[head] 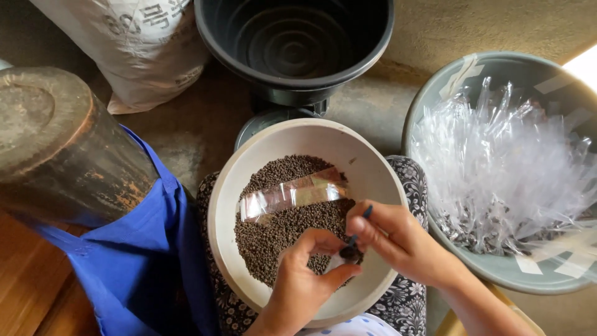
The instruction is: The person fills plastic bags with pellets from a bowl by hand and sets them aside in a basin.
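Our two hands meet over the near right part of a cream bowl [219,214] that rests on our lap. The left hand [305,283] has its grip closed: thumb and forefinger pinch the open mouth of a small clear bag [336,261], most of which is hidden behind the fingers. The right hand [398,239] is also closed, holding a small blue-handled scoop [359,229] whose dark tip sits at the bag's mouth, touching or just above it; we cannot tell which.

The scoop's long axis runs from far right down to near left, pointing into the left hand's pinch. The two hands touch or nearly touch, so neither is clearly nearer the bag.

The bowl holds dark round seeds [280,230]. An empty clear sleeve [292,194] lies flat on them, just beyond our hands, its long axis running left to right.

To the right, a grey basin [497,270] holds many upright clear bags [497,155], dark at the bottom. At the far edge stands an empty black tub [295,37], with a white sack [143,50] at far left. A brown cylinder [56,143] and a blue cloth [137,261] fill the left. The basin's right rim and our forearms are cut off.
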